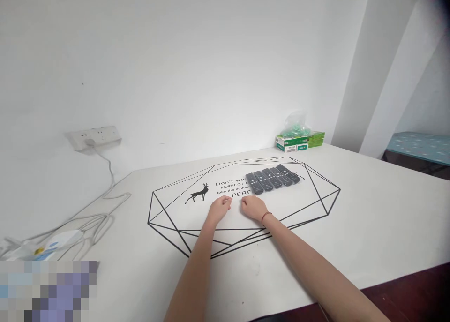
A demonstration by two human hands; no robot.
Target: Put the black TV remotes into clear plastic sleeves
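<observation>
My left hand (220,209) rests on the white tabletop with its fingers curled in and nothing showing in them. Close beside it, my right hand (253,207), with a thin reddish band at the wrist, is also closed, and no object shows in it. The two hands are a small gap apart. Just beyond my right hand lies a row of several black remote controls (273,178), side by side and slightly slanted, seemingly in clear plastic wrap. They cover part of the printed lettering on the table. Neither hand touches them.
Green and white boxes (291,143) with a clear bag of green material (297,128) on top stand against the wall. A socket strip (94,138) on the wall feeds a cable (108,172) that coils at the left. Another table (422,145) stands far right.
</observation>
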